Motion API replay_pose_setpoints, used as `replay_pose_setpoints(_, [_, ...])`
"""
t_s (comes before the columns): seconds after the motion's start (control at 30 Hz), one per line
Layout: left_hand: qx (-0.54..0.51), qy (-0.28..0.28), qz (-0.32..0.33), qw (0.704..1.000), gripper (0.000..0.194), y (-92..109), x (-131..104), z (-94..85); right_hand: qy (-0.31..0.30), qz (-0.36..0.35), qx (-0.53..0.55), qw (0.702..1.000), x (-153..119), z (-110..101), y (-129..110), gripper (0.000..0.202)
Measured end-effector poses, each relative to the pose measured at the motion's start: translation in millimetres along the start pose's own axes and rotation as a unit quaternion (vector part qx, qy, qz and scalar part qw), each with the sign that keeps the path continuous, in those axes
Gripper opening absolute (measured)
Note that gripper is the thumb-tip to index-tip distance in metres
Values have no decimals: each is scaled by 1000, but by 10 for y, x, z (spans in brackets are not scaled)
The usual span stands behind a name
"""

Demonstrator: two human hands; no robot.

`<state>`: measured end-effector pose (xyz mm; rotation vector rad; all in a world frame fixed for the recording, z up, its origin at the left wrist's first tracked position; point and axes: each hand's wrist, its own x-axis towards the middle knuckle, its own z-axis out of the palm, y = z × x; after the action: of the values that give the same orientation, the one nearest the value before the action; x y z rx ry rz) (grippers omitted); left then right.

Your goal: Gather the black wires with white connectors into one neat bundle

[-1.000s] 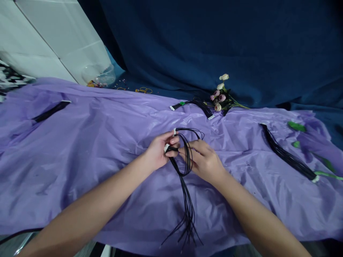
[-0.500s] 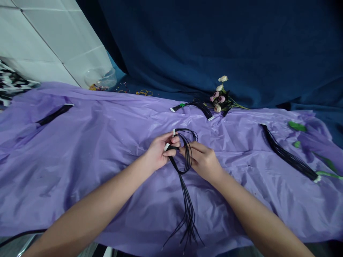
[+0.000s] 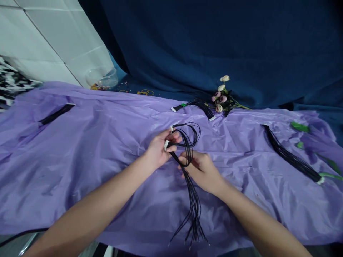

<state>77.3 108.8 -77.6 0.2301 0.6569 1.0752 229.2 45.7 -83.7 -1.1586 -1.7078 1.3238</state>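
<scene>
A looped black wire harness [image 3: 190, 192] is held above the purple cloth, its loose wire ends fanning out toward the front. My left hand [image 3: 160, 149] is closed on its connector end, where two white connectors show, one at the fingertips and a lower white connector [image 3: 166, 145] by the palm. My right hand [image 3: 201, 169] has its thumb and fingers closed around the wires just below the loops. Some of the right fingers are hidden behind the wires.
Purple cloth [image 3: 112, 157] covers the table. More black wire harnesses lie at the left [image 3: 57, 113], at the back [image 3: 200, 107] and at the right [image 3: 292, 155]. Artificial flowers [image 3: 221, 96], rubber bands [image 3: 145, 92] and a clear plastic tub [image 3: 103, 77] are along the back.
My right hand has moved down from beside the left fingers to the wires below the loops. The loops have opened out, and the loose ends have shifted slightly right.
</scene>
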Motion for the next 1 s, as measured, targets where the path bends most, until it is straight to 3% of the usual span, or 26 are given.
replay_pose_setpoints(0.07, [20, 4, 9, 1000, 15, -2, -26, 25, -73, 110, 142, 981, 22, 37, 5, 31])
replay_pose_setpoints(0.17, [67, -3, 39, 997, 13, -25, -69, 49, -96, 157, 245, 952, 56, 47, -3, 35])
replay_pose_setpoints(0.4, [131, -52, 102, 985, 8, -95, -121, 38, -80, 117, 241, 960, 56, 52, -21, 32])
replay_pose_setpoints(0.57, [135, -45, 126, 982, 8, -103, -145, 84, -73, 93, 234, 965, 41, 97, -26, 30])
replay_pose_setpoints(0.73, [102, -19, 108, 989, 14, -101, -185, 143, -73, 54, 227, 970, 50, 144, -37, 27])
replay_pose_setpoints(0.9, [12, -82, 59, 995, 20, -99, -159, 59, -72, 41, 200, 976, 55, 167, -56, 27])
replay_pose_setpoints(1.0, [-19, -90, 48, 995, 20, -93, -154, 15, -54, 41, 203, 977, 50, 178, -66, 25])
